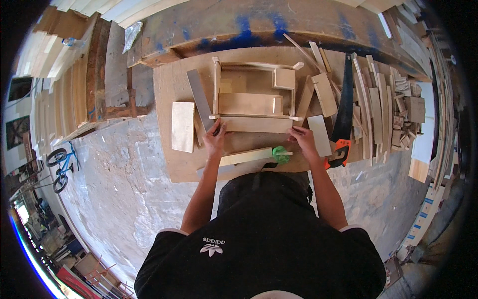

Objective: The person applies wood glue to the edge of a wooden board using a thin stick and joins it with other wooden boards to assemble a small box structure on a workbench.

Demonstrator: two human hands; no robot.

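A small wooden frame (215, 89) with corner posts stands on the plywood work board in front of me. Along its near side is a long flat wooden board (256, 125). My left hand (215, 139) pinches the left end of this board, beside the near left post. At its right end, my right hand (303, 140) has thumb and fingers closed on it, just below the near right post. Inside the frame lie a wide wooden plank (244, 103) and, at the far right corner, a squarish wooden block (284, 78).
A handsaw (342, 114) with an orange handle lies right of the frame. Wooden strips (381, 109) and offcuts are piled further right. Left lie a pale block (183, 127) and a grey strip (200, 97). A green crumpled item (281, 155) sits near me by a wood strip (246, 157).
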